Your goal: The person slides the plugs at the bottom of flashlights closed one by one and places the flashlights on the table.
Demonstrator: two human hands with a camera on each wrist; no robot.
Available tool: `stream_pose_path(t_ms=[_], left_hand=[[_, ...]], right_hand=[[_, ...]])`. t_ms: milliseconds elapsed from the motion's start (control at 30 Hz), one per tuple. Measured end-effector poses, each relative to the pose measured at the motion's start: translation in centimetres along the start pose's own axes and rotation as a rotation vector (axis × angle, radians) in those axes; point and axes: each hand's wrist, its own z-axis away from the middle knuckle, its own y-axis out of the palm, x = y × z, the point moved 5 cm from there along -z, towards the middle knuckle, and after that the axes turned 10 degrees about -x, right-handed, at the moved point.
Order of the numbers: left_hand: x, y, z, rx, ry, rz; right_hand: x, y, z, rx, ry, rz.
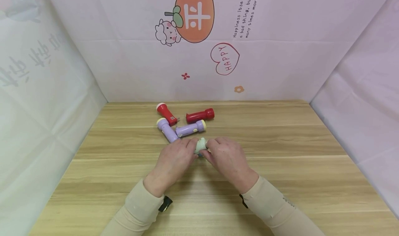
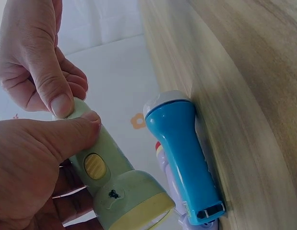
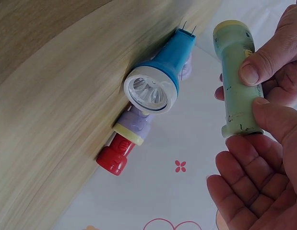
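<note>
A pale green flashlight point(image 1: 201, 145) with a yellow rim and yellow switch is held above the table between both hands. My left hand point(image 1: 177, 156) grips its body, the thumb lying along it above the switch point(image 2: 95, 166). At the tail end, my right hand point(image 1: 229, 158) pinches the flashlight with thumb and fingertips. Below the hands a blue flashlight point(image 2: 174, 148) with a white rim rests on the table; in the right wrist view its two metal prongs point(image 3: 188, 28) stick out of the tail. The head view hides most of it.
Beyond the hands lie two purple flashlights point(image 1: 190, 129) with yellow rims, one touching the other. Farther back are a red flashlight point(image 1: 167, 114) with a white rim and another red flashlight point(image 1: 201, 116). White printed cloth point(image 1: 140, 70) walls the wooden table point(image 1: 280, 153) at back and sides.
</note>
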Motion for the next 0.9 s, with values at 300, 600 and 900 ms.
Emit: stream_pose_path(t_ms=[300,600,900], left_hand=[[0.10,0.05,0.05,-0.018,0.007,0.011],[0.35,0.10,0.10,-0.010,0.006,0.013],[0.54,0.06,0.16,-0.026,0.012,0.029]], right_hand=[[0.10,-0.16,-0.09,0.023,0.008,0.005],[0.15,-0.11,-0.08,0.018,0.020,0.002],[0.15,-0.05,-0.18,0.022,0.037,-0.004]])
